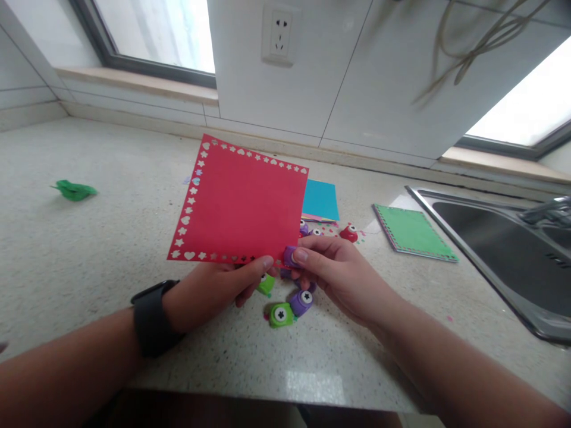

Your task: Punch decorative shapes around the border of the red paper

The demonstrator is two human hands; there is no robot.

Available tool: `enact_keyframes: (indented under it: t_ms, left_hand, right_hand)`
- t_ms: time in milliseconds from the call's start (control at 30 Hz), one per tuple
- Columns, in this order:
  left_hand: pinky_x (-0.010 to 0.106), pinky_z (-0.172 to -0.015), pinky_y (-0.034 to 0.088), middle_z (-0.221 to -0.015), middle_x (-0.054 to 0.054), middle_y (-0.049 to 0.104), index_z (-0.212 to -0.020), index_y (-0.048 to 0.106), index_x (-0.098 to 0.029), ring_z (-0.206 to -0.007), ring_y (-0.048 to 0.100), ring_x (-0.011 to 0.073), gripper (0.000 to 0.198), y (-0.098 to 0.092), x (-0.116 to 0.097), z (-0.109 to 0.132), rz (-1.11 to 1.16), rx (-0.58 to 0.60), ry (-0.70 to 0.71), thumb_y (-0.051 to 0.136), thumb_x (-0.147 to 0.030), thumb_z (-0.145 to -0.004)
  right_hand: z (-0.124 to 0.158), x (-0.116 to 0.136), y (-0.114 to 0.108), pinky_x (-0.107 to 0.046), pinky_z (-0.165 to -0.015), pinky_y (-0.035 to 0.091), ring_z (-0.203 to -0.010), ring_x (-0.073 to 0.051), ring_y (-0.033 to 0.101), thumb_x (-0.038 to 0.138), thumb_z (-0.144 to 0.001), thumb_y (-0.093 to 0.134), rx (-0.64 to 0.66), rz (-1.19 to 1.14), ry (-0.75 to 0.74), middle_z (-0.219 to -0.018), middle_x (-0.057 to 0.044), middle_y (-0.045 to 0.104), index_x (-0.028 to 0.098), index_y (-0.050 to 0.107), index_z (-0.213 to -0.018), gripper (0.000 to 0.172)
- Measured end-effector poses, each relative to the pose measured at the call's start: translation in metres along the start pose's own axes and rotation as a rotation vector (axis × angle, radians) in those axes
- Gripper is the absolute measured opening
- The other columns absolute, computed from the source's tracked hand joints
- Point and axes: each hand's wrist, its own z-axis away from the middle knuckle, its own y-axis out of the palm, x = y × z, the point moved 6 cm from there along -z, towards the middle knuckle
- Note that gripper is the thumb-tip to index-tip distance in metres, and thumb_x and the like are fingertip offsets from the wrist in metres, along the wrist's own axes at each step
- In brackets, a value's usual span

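A red sheet of paper is held up above the counter, with heart, star and flower shapes cut along its top, left and bottom edges. My left hand pinches its bottom edge, thumb on top. My right hand grips a purple craft punch at the sheet's lower right corner, the thumb over its button. Below the hands lie a green punch, a purple punch and another green punch, partly hidden. Behind my right hand sits a red punch.
Blue paper lies behind the red sheet. To the right, a stack of punched paper with green on top rests beside the steel sink. A crumpled green piece lies at left. Small paper bits dot the counter.
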Motion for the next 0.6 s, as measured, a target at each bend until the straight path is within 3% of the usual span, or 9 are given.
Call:
enact_keyframes:
  t_ms: [600]
  left_hand:
    - [0.025,-0.053,0.039,-0.047,0.001,0.041,-0.052,0.04,-0.017,-0.047,0.042,0.01,0.055,-0.0013,-0.0048,0.0007,-0.031,-0.017,-0.014,0.042,-0.051,-0.096]
  right_hand:
    - [-0.0014,0.0013,0.0,-0.016,-0.056,0.043,-0.062,-0.005,0.055,0.038,-0.086,0.075,0.007,0.034,-0.017,-0.079,-0.005,0.063,0.011,0.072,-0.093,0.028]
